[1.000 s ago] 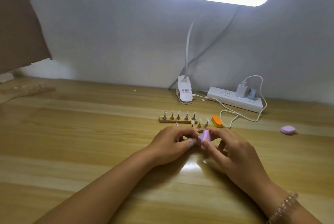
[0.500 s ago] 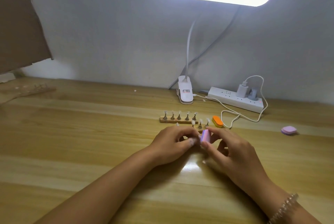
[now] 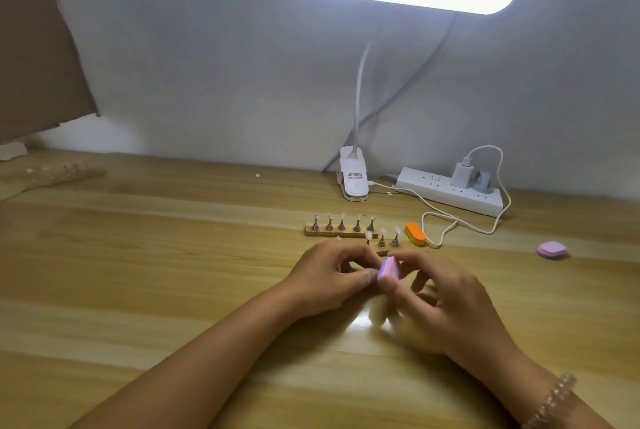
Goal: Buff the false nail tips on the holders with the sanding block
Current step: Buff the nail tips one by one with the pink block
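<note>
Pink, orange and white on pale wood

A pink-and-lilac sanding block (image 3: 387, 269), an orange block (image 3: 415, 233) and a white power strip (image 3: 450, 190) are seen on the striped table (image 3: 173, 255).

The change is small. The block (image 3: 388, 269), pinched in the right hand (image 3: 446, 300), has come a little toward the near edge of the table (image 3: 138, 290) and toward the left hand (image 3: 329, 276). It now sits close beside the tip of the left thumb (image 3: 367, 277), where a second ago it stood slightly higher. Its pink face shows wider to the camera than before. The right hand has shifted with it by the same small amount, and its lower curled fingers look more blurred now.
</note>
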